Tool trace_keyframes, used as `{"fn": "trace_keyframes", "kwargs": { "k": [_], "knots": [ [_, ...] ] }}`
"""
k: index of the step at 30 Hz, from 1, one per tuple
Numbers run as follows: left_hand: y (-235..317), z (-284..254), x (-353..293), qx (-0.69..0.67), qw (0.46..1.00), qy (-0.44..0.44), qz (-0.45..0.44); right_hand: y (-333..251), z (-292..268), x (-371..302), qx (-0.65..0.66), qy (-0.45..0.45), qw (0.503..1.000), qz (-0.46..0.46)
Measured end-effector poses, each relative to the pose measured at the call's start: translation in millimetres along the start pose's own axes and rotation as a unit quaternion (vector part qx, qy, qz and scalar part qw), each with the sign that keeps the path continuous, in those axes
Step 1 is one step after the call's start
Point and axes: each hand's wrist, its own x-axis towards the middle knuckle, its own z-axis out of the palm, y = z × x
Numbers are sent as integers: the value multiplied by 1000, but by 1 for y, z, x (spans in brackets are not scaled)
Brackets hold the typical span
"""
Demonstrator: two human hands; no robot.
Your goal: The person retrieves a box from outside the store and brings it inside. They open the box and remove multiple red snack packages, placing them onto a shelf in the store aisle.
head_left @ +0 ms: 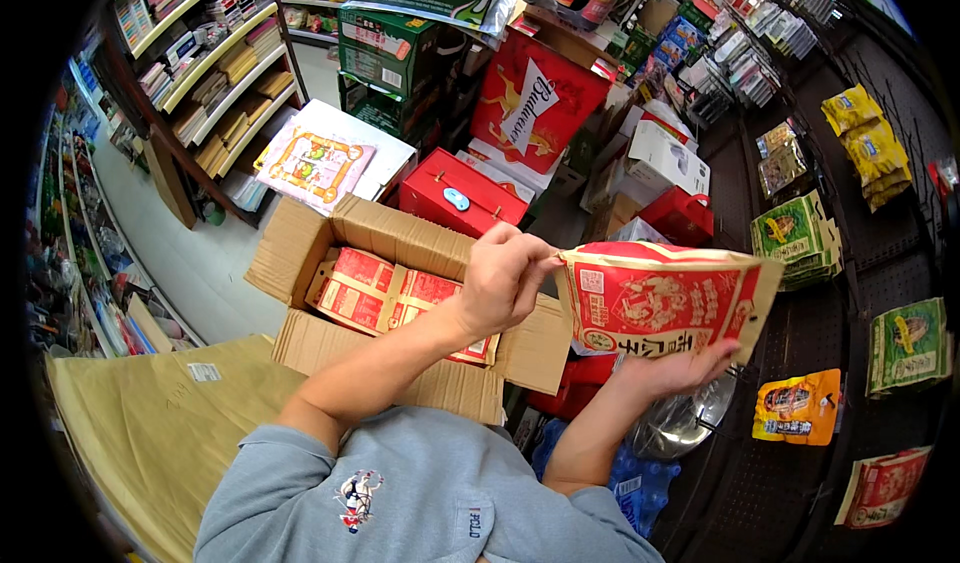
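Above an open cardboard box (400, 253), in a shop aisle crowded with stock, a red and tan snack packet (665, 303) is held up between two bare hands. The packet's upper left corner is pinched by the left hand (500, 283), whose fingers are curled tightly on the edge. Its lower edge is supported by the right hand (680, 368), the fingers spread flat beneath it and partly hidden behind the packet. More packets of the same red kind (385, 298) are seen lying flat inside the box, just below the left forearm. A dark pegboard wall (870, 253) stands to the right, on which green packets (800, 238), yellow packets (865, 143) and an orange packet (797, 406) are hung. Behind the box, a red gift case (460, 201) and green cartons (385, 53) are stacked. Grey sleeves are seen at the lower edge.
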Motion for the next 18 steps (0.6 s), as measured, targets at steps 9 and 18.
{"fn": "trace_keyframes", "kwargs": {
  "k": [9, 18],
  "knots": [
    [26, 5, 2, -325, 937, -31, -124, -22, -11, 9, 40, -185, 980, -67],
    [16, -33, 14, -245, 949, -180, -79, -3, 9, 36, -4, -109, 991, 74]
  ]
}}
